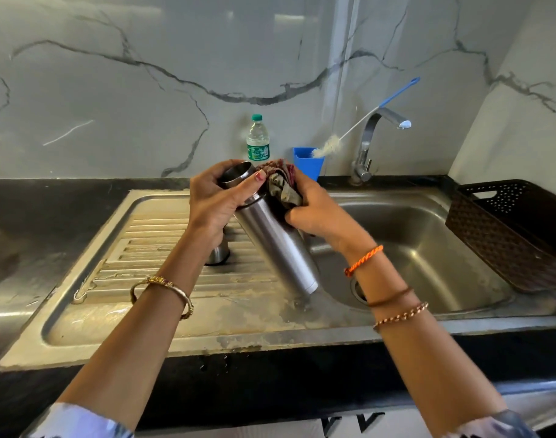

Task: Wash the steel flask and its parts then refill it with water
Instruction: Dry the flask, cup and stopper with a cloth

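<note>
From the head camera, the steel flask (pixel 279 245) is held tilted just above the seam between the draining board (pixel 163 248) and the sink basin (pixel 428 248), its open neck up toward eleven o'clock and its base down toward five o'clock, close over the wet steel; the left hand (pixel 213 203) has its grip closed round the neck end, thumb across the front and fingers curled behind; whether the steel piece at the top is a cup on the neck or the neck itself cannot be told. The right hand (pixel 314 213) has its grip bunched on a dark reddish cloth (pixel 283 184), which is pressed against the upper side of the flask, just beside the left thumb; a small steel part (pixel 218 252) stands on the draining board ribs, partly hidden behind the left wrist, at seven o'clock from the flask's neck. At twelve o'clock from the hands, on the dark surface (pixel 49 216) against the marble wall, stands a plastic bottle (pixel 258 139) with a green cap; at one o'clock a blue cup (pixel 308 162) holds a bottle brush (pixel 358 121), leaning toward the tap (pixel 368 143); at three o'clock a dark brown basket (pixel 507 235) rests on the sink's edge.
</note>
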